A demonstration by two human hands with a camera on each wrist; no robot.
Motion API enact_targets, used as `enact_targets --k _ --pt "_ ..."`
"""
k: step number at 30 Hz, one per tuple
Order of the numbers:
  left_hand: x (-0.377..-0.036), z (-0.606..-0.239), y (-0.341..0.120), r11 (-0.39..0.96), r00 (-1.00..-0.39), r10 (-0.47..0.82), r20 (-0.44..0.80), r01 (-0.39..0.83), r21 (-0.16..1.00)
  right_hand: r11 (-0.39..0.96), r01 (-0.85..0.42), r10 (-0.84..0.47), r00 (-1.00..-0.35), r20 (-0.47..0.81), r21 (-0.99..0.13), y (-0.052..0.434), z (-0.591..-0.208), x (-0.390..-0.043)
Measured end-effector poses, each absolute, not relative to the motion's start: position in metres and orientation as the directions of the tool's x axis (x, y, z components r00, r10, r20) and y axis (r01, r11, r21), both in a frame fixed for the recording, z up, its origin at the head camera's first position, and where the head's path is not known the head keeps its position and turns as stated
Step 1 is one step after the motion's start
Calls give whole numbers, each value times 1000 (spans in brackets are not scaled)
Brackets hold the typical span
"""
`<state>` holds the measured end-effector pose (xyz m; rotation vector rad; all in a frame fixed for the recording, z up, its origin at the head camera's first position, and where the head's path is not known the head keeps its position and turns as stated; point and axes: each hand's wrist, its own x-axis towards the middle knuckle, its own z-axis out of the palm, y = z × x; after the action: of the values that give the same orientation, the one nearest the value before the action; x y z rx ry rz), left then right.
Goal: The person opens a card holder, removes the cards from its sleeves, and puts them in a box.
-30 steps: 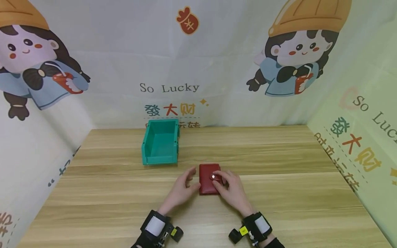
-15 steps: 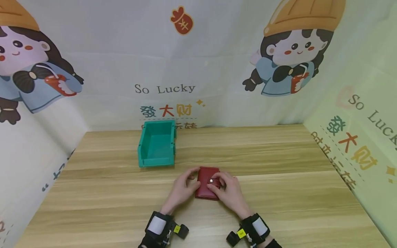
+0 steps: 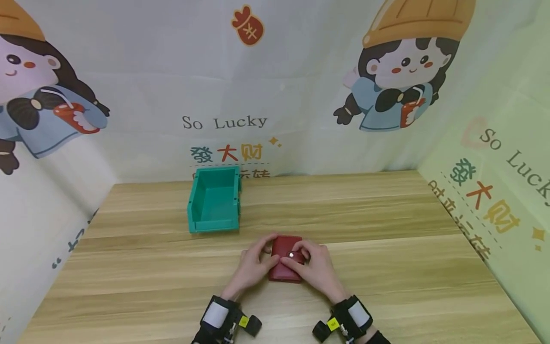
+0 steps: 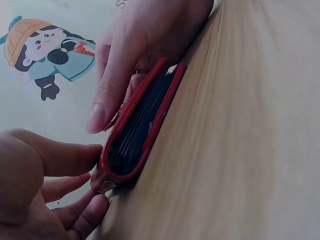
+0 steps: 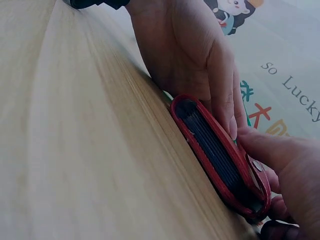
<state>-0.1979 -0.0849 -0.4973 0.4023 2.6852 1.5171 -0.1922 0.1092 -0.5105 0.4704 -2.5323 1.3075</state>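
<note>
A red card wallet [image 3: 284,273] lies on the wooden table in the head view, its snap strap [image 3: 296,256] lying over the cover at the right edge. My left hand [image 3: 252,267] pinches the wallet's left, spine side, thumb on the cover and fingers along the edge. At the opposite side my right hand [image 3: 320,270] holds the strap edge, its thumb [image 5: 260,145] lying on the cover. Dark inner sleeves [image 4: 142,117] are visible end-on between the covers in the left wrist view. The metal snap [image 5: 257,165] appears at the strap in the right wrist view.
Behind and left of the hands stands a teal open-front bin [image 3: 215,205]. The wooden table [image 3: 365,215] reaches back to a printed cloth backdrop [image 3: 301,95]. Both wrists wear black camera straps.
The left hand has come in from beside the wallet to grasp its spine edge. The right thumb has slid further left over the cover, and the view has shifted slightly.
</note>
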Motion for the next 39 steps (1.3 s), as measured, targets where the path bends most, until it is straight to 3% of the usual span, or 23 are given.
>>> enact_targets --k 7,15,24,34,39 --pt "-195 -500 -82 507 -958 224 176 269 819 593 -426 -174 -896 408 -683 109 -513 -192" --pt "-194 -500 -78 492 -971 150 185 236 838 623 -517 -202 -831 518 -587 108 -515 -190" --pt "-195 -500 -77 469 -982 135 132 180 865 586 -487 -199 -861 468 -647 106 -513 -190" --pt "-194 -498 -79 467 -979 147 144 197 862 599 -431 -187 -895 405 -675 107 -511 -189" --pt "-195 -500 -78 495 -974 161 157 218 841 621 -439 -167 -884 437 -649 111 -511 -187"
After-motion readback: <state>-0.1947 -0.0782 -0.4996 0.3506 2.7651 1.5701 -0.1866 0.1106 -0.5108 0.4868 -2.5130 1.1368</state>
